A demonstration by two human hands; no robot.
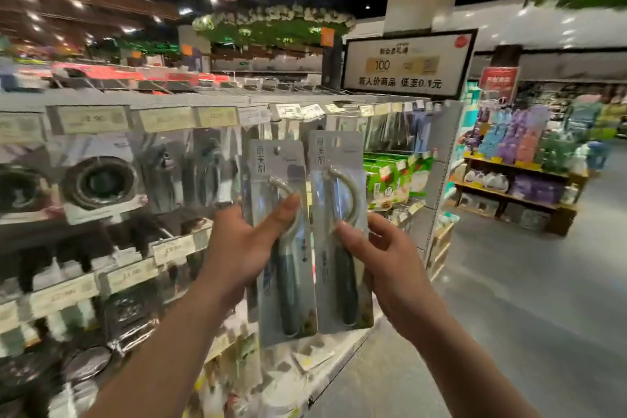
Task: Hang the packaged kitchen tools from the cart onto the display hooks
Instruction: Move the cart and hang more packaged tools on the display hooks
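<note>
I hold two grey carded packages, each with a curved metal tool and a dark handle under clear plastic. My left hand [247, 244] grips the left package [278, 282], thumb across its front. My right hand [380, 258] pinches the right package [339, 285] at its middle. Both cards stand upright side by side in front of the display rack [217, 102], their hang holes just below the top row of hooks. The cart is out of view.
The rack holds rows of bagged kitchen goods [98, 180] with price tags [88, 119] on the left. A promotional sign [407, 64] stands above the rack's end. Open grey aisle floor [529, 299] lies right, with a wooden shelf of goods [519, 180] beyond.
</note>
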